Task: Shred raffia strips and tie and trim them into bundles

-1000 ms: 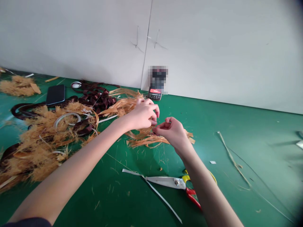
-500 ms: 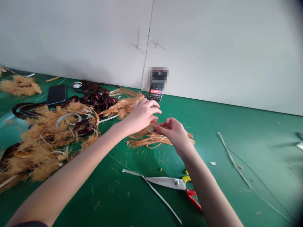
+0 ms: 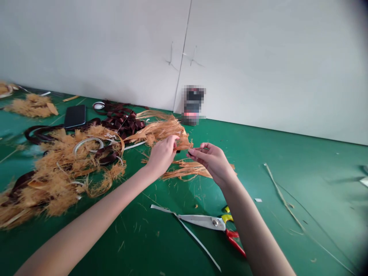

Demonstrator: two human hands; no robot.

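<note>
A frayed tan ribbon (image 3: pixel 184 144) stretches between my two hands. My left hand (image 3: pixel 161 156) is closed on one part of it, thumb and fingers pressed together. The fingertips of my right hand (image 3: pixel 211 159) pinch at its right end, where a small dark bit shows that I cannot make out. Below the hands lies a bundle of tan fringe strands (image 3: pixel 191 170), partly covered by my right hand. Just behind them rests a larger heap of fringed tan ribbon (image 3: pixel 163 128).
Scissors (image 3: pixel 205 221) with red and yellow handles lie near my right forearm, over a white strip (image 3: pixel 198 241). Tangled tan scraps (image 3: pixel 57 172), dark brown ribbon (image 3: pixel 123 124) and a black phone (image 3: pixel 75 116) spread across the left. A twisted cord (image 3: pixel 283 197) lies right.
My left hand has come down and to the left, and its spread fingers have closed on the tan ribbon. The right hand stays nearly in place, still pinching. The view has shifted slightly.
</note>
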